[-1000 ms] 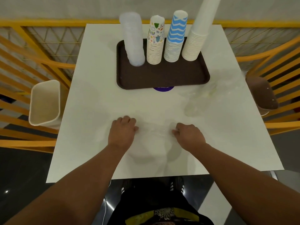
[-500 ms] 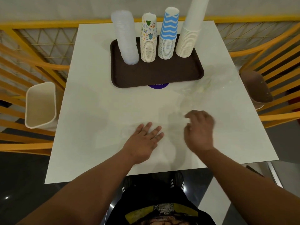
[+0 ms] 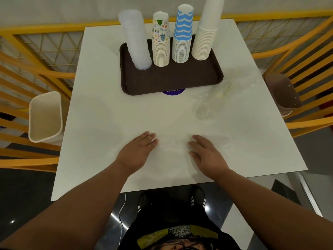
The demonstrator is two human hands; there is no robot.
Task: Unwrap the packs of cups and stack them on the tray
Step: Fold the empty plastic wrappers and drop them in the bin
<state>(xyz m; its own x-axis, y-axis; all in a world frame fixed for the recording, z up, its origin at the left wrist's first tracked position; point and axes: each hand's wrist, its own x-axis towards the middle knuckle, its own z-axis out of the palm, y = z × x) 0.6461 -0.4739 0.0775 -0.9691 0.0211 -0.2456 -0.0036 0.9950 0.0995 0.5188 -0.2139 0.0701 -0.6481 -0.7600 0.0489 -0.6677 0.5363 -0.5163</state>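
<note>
A dark brown tray (image 3: 173,78) lies at the far middle of the white table (image 3: 100,127). On it stand several upside-down stacks: clear plastic cups (image 3: 137,38), cups with colourful doodles (image 3: 161,38), blue zigzag cups (image 3: 182,33) and plain white cups (image 3: 207,27). My left hand (image 3: 137,150) and my right hand (image 3: 205,153) lie flat, fingers straight, on a thin clear plastic wrapper (image 3: 172,145) near the table's front edge. More crumpled clear wrappers (image 3: 214,98) lie right of the tray.
A purple round sticker (image 3: 173,91) peeks from under the tray's near edge. A cream bin (image 3: 46,116) hangs at the table's left side and a brown bin (image 3: 282,93) at its right. Yellow railings (image 3: 45,56) surround the table.
Both hands went from curled on the wrapper to flat. The right hand lifted briefly, then came down beside the left, pressing the plastic flat.
</note>
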